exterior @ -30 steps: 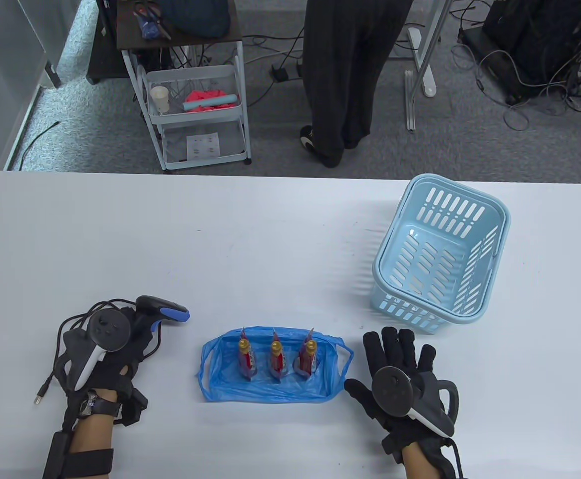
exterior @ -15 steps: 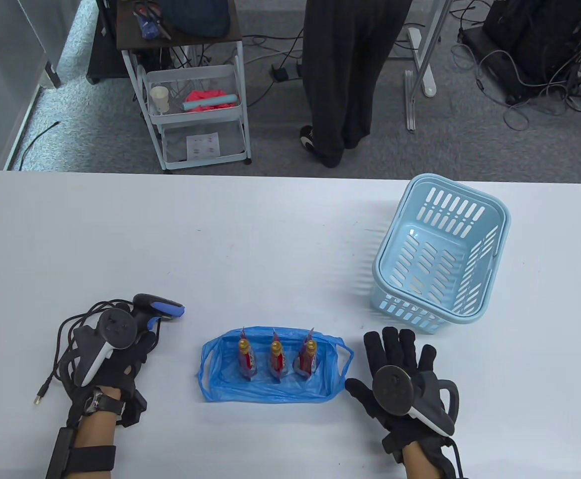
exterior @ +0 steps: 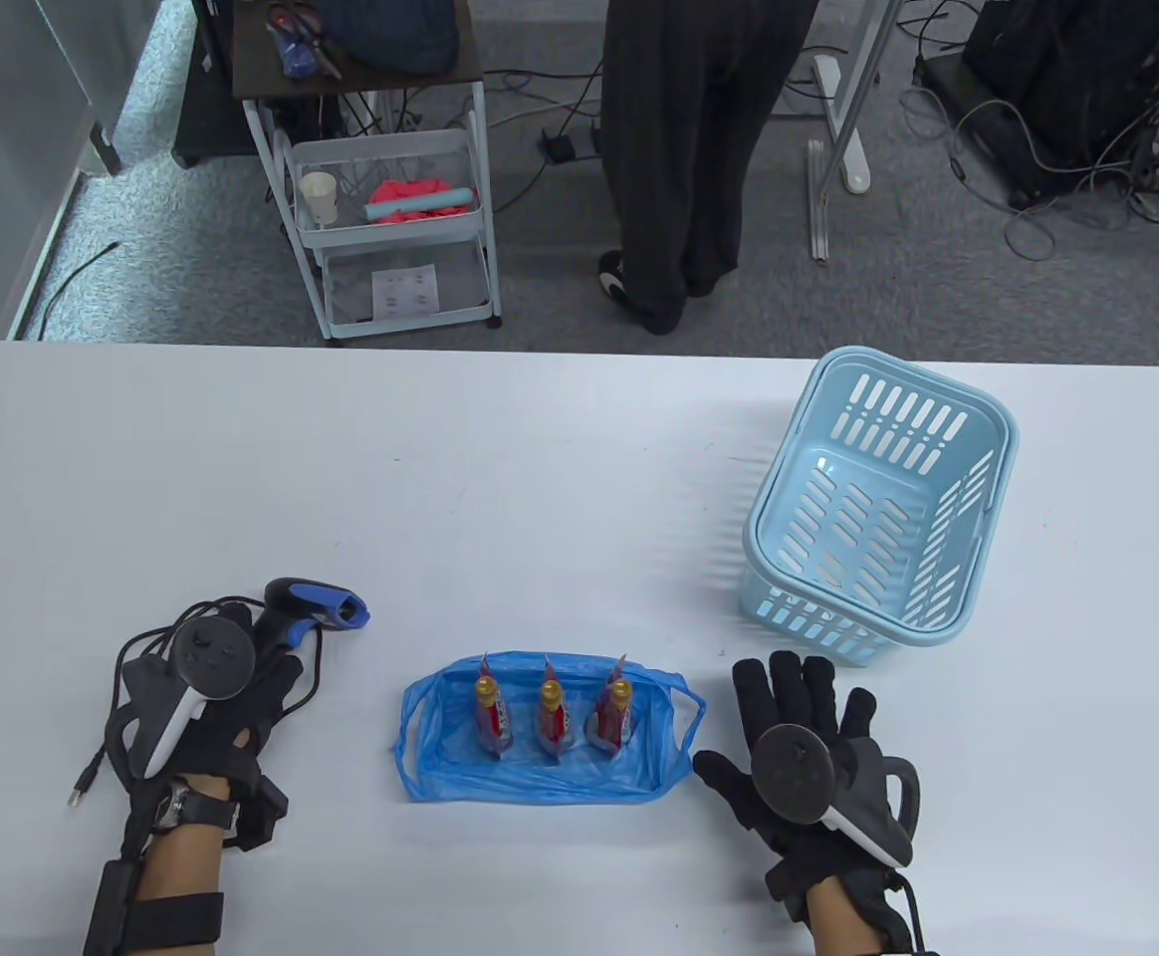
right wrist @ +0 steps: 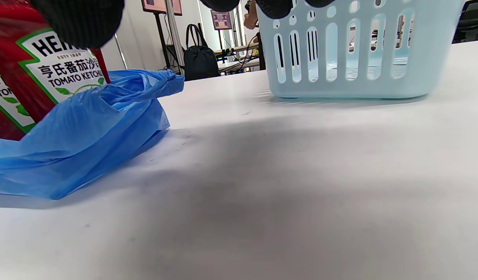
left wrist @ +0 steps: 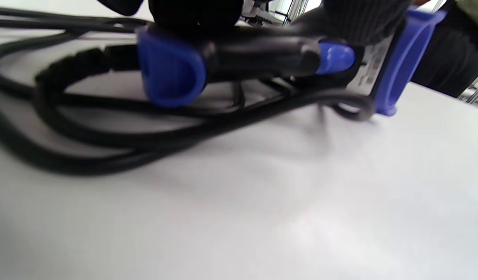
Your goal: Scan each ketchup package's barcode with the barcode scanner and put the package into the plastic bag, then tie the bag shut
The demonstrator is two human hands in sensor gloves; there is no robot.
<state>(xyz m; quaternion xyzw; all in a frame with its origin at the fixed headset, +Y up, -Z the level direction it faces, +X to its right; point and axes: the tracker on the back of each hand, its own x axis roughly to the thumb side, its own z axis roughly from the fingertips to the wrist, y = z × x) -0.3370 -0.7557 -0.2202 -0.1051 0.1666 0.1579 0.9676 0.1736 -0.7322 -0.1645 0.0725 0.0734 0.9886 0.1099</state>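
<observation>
Three ketchup packages [exterior: 550, 715] are standing upright in a row inside the blue plastic bag [exterior: 440, 767], whose mouth is spread wide and low around them, so my guess is the scanning part is done and what's left is tying it off. The bag sits between the two hands, just beside the right one and a bit further from the left.

The left hand [exterior: 211, 717] has its fingers curled round the handle of the barcode scanner [exterior: 316, 607], with the blue nose poking out past the fingertips, away from the person and angled toward the bag side. The left wrist view shows the scanner low over the table [exterior: 540, 478] with its black cable [left wrist: 107, 155] looped under the grip. Whether it's actually touching the table I can't tell. It looks like it's being parked out of the way so the hand is free for the knot.

The right hand [exterior: 809, 757] is flat, palm down, fingers straight and spread, holding nothing, thumb pointing at the bag's right handle loop. Beyond its fingertips is the light blue basket [exterior: 978, 498], which looks empty, which probably explains why that hand is idle.
</observation>
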